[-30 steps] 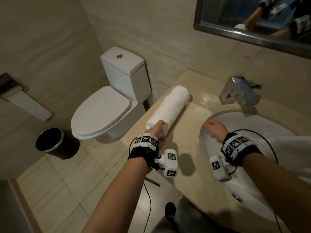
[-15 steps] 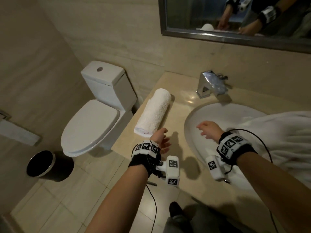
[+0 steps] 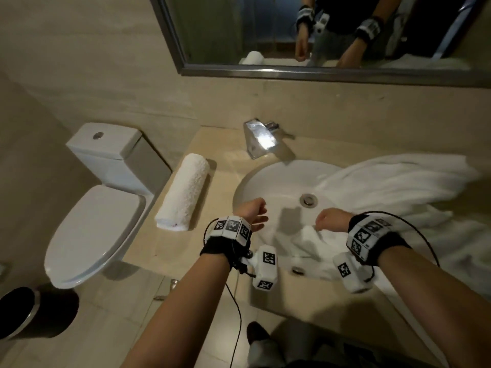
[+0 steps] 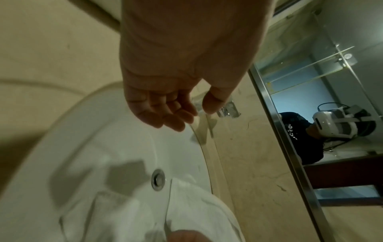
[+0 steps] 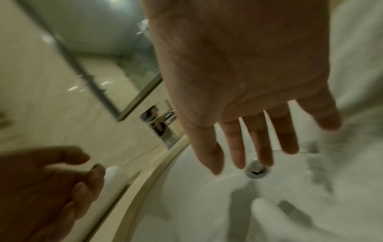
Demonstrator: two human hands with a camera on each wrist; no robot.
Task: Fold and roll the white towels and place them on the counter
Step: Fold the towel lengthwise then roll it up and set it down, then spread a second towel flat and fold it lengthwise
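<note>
Beige counter (image 3: 170, 251) bearing rolled towel (image 3: 183, 192).

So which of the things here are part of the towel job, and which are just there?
Part of the job:
rolled towel
loose towel, draped into the sink
counter
left hand
right hand

Just there:
sink
tap
toilet
bin
mirror

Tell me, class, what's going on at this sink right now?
A person is partway through tidying towels. One rolled towel already lies on the counter, left of the sink. Both hands, left hand and right hand, hover empty over the basin, fingers relaxed. A loose towel drapes from the counter into the sink's right side, not yet folded.
</note>
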